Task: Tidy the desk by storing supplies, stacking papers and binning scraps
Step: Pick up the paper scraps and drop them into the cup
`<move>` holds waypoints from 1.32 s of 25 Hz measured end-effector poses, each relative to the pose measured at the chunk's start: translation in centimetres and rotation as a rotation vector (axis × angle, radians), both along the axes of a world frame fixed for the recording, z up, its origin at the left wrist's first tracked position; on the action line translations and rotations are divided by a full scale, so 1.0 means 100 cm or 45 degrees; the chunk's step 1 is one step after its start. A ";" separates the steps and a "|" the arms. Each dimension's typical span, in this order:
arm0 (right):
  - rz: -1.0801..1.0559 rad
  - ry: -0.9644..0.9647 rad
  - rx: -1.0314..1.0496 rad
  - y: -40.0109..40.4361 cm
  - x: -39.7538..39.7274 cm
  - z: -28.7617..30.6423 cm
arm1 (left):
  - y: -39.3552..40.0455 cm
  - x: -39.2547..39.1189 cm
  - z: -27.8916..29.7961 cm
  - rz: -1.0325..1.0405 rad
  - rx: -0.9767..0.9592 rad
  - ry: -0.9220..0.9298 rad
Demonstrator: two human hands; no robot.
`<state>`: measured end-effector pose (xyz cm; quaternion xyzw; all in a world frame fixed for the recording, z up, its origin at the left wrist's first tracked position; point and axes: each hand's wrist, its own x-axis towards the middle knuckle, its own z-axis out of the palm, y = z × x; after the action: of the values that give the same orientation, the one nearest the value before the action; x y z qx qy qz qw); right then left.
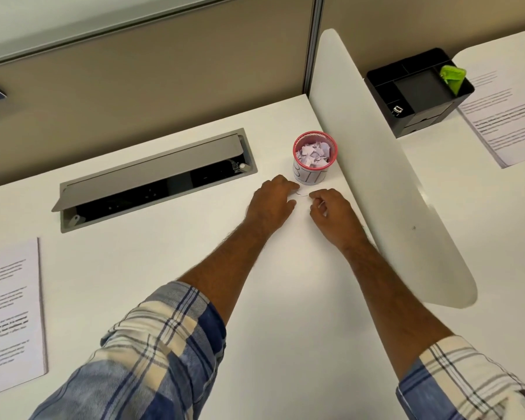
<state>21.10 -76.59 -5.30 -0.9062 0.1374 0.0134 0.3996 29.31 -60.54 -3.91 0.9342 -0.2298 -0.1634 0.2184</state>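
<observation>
Our left hand (272,203) lies palm down with fingers loosely bent on the white desk (285,298) near its far right corner, while our right hand (331,213) curls its fingers, seemingly pinching a thin wire clip; another tiny clip (302,194) lies between the hands. Just beyond stands the pink mesh cup (314,157) full of paper scraps (313,155), beside the white divider (376,177). A printed paper stack (9,313) lies at the desk's left edge, and across the divider we see a black organizer (419,92) next to printed sheets (503,113).
</observation>
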 end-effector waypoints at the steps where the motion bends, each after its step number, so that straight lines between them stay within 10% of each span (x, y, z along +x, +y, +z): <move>1: 0.024 0.009 -0.028 0.002 0.002 -0.002 | -0.002 0.001 0.000 -0.043 0.061 -0.039; 21: 0.168 0.154 -0.437 0.016 0.021 0.013 | 0.036 -0.014 -0.006 -0.136 0.437 -0.541; 33: -0.196 -0.215 -0.240 -0.005 0.052 0.083 | -0.009 0.023 0.056 0.349 -0.380 -0.359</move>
<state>26.31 -77.09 2.98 -0.9244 0.1730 -0.1065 0.3227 31.65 -61.47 1.71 0.9277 -0.1507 0.0355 0.3398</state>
